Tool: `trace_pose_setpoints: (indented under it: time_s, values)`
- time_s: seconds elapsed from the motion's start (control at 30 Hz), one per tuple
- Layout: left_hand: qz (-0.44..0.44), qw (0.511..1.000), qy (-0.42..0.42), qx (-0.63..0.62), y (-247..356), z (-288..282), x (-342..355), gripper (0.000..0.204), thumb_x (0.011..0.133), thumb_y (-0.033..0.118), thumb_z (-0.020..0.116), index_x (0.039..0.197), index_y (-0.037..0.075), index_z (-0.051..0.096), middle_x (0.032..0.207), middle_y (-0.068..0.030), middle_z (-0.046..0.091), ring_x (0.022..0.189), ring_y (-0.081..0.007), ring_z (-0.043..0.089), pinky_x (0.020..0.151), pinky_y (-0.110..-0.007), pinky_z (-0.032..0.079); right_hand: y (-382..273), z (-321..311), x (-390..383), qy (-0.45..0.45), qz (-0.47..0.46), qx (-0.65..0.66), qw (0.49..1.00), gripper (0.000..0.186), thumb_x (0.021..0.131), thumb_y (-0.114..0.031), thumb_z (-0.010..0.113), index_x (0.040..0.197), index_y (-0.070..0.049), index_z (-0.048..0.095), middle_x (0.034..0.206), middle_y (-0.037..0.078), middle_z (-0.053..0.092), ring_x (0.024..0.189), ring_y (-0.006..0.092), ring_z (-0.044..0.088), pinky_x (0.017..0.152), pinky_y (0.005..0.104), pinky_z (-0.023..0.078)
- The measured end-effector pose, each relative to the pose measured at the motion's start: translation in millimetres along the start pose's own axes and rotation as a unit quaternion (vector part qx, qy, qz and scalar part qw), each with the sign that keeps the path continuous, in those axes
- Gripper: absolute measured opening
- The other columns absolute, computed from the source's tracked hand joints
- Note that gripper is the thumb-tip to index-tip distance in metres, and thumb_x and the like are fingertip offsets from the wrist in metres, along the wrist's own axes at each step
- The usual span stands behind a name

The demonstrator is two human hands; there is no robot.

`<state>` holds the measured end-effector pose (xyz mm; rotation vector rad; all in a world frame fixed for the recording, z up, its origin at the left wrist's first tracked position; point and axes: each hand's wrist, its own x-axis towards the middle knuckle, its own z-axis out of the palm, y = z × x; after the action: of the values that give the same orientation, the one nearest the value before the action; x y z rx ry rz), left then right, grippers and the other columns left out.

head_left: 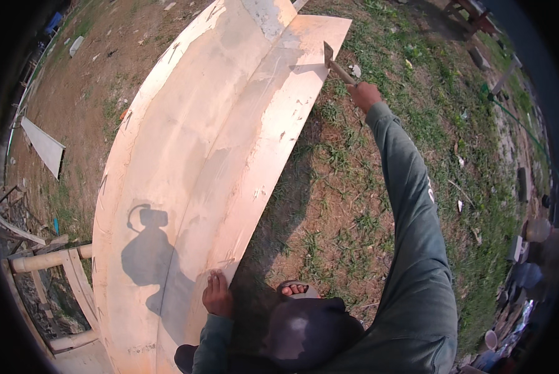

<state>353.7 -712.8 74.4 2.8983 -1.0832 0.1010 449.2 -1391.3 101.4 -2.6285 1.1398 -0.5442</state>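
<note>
My right hand (365,95), at the end of an outstretched arm, is closed around the wooden handle of a hammer (340,71). The hammer's dark head is at the right edge of a long, curved, pale wooden boat hull (186,137), near its far end, and throws a shadow on the boards. Whether the head touches the wood I cannot tell. Close to me, my left hand (217,296) lies on the hull near the same edge, its fingers stretched out on the surface. Small nails or splinters stick up along the hull's left rim, and rough patches run down its right side.
A wooden frame (73,274) stands at the lower left beside the hull. A pale board (43,146) lies on the dirt farther left. Grass patches and bare soil lie to the right, where my sandalled foot (295,289) shows. Pots and clutter (529,274) line the far right.
</note>
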Motion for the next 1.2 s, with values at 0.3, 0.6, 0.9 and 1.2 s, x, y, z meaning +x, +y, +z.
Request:
trace_pose_setpoints:
  time_s: [0.3,0.6,0.9,1.2]
  values:
    - [0.013,0.989,-0.078,-0.123,-30.3,-77.2,31.1,0.057,0.065,0.008,0.064,0.121,-0.002,0.058,0.116,-0.0227,0.063,0.093,-0.0340,0.066,0.072,-0.040,0.051,-9.4,23.9,-172.2,-0.208,0.286,0.392,0.849,0.055,0.090,-0.051,0.056,0.069,0.000,0.056,0.056,0.007,0.054,0.046,0.0184,0.055,0.045,0.0359,0.043]
    - [0.049,0.986,-0.030,-0.153,-13.1,-126.4,-0.6,0.049,0.066,0.007,0.062,0.114,-0.002,0.061,0.105,-0.0220,0.067,0.078,-0.0331,0.067,0.066,-0.040,0.051,-25.6,-3.8,-190.6,-0.130,0.114,0.190,0.967,0.058,0.097,-0.052,0.043,0.104,0.002,0.062,0.072,0.009,0.062,0.070,0.0179,0.063,0.064,0.0304,0.051]
    - [-0.105,0.968,-0.112,-0.198,-43.5,-193.9,4.8,0.038,0.071,0.007,0.063,0.109,0.002,0.067,0.073,-0.0206,0.064,0.064,-0.0331,0.064,0.056,-0.041,0.049,-112.8,-50.3,-121.2,-0.043,0.071,0.553,0.829,0.048,0.101,-0.045,0.039,0.112,-0.001,0.056,0.096,0.004,0.062,0.083,0.0130,0.059,0.071,0.0285,0.049]
    - [-0.166,0.932,-0.034,-0.320,-67.1,-193.5,0.3,0.034,0.073,0.004,0.061,0.106,0.003,0.066,0.073,-0.0187,0.063,0.065,-0.0357,0.064,0.062,-0.041,0.051,-140.9,-14.7,87.1,0.203,-0.158,0.099,0.961,0.034,0.094,-0.023,0.052,0.121,-0.004,0.054,0.116,0.022,0.060,0.106,0.0378,0.058,0.090,0.0449,0.045]
